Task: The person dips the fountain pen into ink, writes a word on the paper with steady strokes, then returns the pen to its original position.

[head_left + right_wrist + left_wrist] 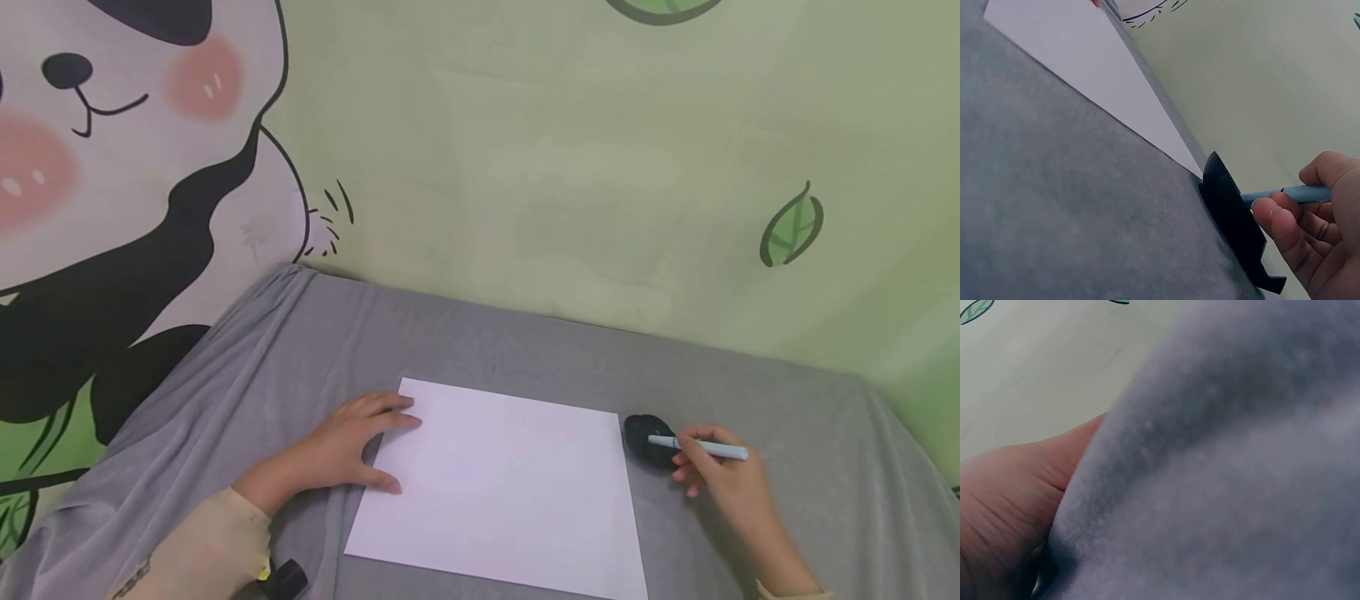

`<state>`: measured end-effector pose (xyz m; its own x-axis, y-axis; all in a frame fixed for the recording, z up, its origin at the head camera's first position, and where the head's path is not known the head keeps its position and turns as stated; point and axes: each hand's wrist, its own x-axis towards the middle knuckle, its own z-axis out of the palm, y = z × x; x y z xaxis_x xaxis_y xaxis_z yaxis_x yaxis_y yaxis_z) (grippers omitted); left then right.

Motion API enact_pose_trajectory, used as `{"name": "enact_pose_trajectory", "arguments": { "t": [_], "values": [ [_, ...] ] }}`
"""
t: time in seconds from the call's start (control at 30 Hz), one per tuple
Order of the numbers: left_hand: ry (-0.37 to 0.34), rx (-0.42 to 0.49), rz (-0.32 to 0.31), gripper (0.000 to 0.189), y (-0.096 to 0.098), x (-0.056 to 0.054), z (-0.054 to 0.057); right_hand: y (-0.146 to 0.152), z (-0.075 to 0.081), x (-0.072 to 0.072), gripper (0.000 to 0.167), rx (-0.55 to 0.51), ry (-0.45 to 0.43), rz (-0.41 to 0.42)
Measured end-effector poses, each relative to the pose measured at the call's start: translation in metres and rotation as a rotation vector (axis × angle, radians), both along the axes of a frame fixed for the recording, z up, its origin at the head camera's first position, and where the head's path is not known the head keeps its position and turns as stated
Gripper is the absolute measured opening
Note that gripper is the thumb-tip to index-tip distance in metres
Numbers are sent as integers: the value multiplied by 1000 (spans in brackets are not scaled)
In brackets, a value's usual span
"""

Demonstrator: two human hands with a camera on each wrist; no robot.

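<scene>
A blank white sheet of paper [510, 487] lies flat on the grey cloth. My left hand [352, 446] rests over its left edge, with the fingers and thumb spread apart. To the right of the paper sits a small black object with a rounded outline [647, 440]; its kind is unclear. My right hand [723, 475] pinches a light blue pen [712, 448], which points left over the black object. In the right wrist view, the pen [1300, 194] reaches behind the black object [1235, 225], so its tip is hidden. Grey cloth fills most of the left wrist view.
Grey cloth [480, 333] covers the table and hangs in folds at the left. Behind it stands a pale green wall [540, 183] with a panda drawing [135, 192] and leaves. A small black item [285, 579] is by the left sleeve.
</scene>
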<state>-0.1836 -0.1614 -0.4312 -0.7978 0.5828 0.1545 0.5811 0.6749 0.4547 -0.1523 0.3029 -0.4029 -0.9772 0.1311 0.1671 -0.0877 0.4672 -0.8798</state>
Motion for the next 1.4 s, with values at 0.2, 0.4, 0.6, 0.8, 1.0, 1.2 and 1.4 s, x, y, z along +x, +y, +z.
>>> {"name": "enact_pose_trajectory", "arguments": {
  "t": [0.2,0.4,0.6,0.8,1.0,1.2,1.4],
  "values": [
    [-4,-3,2,75,0,0,0,-1,0,0,18,25,9,-6],
    [-7,-6,-3,75,0,0,1,1,0,0,17,32,-5,-20],
    [-14,-3,-5,75,0,1,4,2,1,-1,21,49,-4,-18],
    [-7,3,-7,73,0,1,2,2,1,-1,20,48,-8,-18],
    [-31,-15,-2,75,0,0,2,2,1,0,22,47,-19,-18],
    [-35,-28,-2,75,0,0,1,2,1,0,22,42,-23,-25],
    [-39,-24,-1,75,0,0,2,2,2,0,21,55,-17,-32]
  ]
}}
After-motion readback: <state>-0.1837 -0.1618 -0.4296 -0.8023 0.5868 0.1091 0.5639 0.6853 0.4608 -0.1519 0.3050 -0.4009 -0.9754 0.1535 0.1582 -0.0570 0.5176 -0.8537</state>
